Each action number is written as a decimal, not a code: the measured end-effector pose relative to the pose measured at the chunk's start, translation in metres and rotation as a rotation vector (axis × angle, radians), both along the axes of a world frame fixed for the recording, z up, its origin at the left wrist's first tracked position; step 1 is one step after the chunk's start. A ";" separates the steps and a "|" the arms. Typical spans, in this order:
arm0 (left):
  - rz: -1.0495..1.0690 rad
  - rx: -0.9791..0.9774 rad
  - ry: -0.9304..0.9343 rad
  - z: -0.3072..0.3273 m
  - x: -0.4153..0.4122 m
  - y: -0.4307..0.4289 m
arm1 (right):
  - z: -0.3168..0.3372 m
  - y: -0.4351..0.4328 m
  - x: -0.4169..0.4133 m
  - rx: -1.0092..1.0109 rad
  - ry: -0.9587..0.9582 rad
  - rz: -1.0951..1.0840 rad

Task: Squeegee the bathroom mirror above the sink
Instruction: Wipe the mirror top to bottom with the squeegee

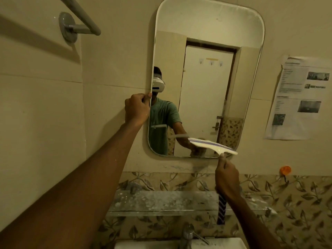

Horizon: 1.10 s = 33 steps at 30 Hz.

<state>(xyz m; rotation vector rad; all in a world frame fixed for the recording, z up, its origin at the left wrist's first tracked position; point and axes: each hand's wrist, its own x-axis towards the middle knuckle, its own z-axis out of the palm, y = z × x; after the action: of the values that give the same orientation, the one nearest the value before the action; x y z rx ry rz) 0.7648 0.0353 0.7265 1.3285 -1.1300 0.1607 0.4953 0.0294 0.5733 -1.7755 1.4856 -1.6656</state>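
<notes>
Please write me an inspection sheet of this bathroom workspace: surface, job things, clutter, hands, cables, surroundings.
Surface: mirror, rounded corners, on a tiled wall.
Job's things: squeegee, white blade tilted at the mirror's lower right.
Clutter: speckled shelf under the mirror; orange hook on the wall.
Hands: left hand grips the mirror's left edge; right hand holds the squeegee handle.
Cables: nothing seen.
Surroundings: towel bar upper left, paper sheet right, tap and sink below.

Right hand [226,178] grips squeegee [212,146] on mirror [203,87].
</notes>
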 end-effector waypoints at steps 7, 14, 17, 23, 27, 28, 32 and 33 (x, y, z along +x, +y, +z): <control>-0.048 0.003 0.026 -0.002 0.005 0.001 | 0.065 -0.027 -0.006 -0.108 -0.112 -0.075; -0.064 0.023 0.009 -0.002 0.004 0.003 | -0.011 0.009 0.027 0.063 -0.034 -0.011; -0.082 0.035 0.016 -0.001 0.006 0.003 | 0.024 0.014 0.033 -0.056 -0.015 0.020; -0.093 0.038 0.021 0.000 0.007 0.003 | 0.077 0.015 0.069 -0.165 0.001 0.055; -0.096 0.052 0.007 0.001 0.009 0.001 | 0.014 0.024 0.090 -0.036 0.028 0.045; -0.099 0.055 0.007 0.001 0.009 0.002 | 0.003 0.029 0.093 -0.012 0.034 0.042; -0.135 0.091 0.029 0.003 0.012 0.003 | 0.022 0.041 0.095 -0.064 0.033 0.057; -0.155 0.102 0.036 0.003 0.013 0.004 | 0.039 0.041 0.095 -0.100 0.033 0.064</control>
<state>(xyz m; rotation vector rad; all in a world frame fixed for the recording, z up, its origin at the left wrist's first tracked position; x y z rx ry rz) 0.7779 0.0397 0.7298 1.3219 -1.2186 -0.0343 0.5905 0.0705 0.6125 -1.8909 1.3653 -1.7143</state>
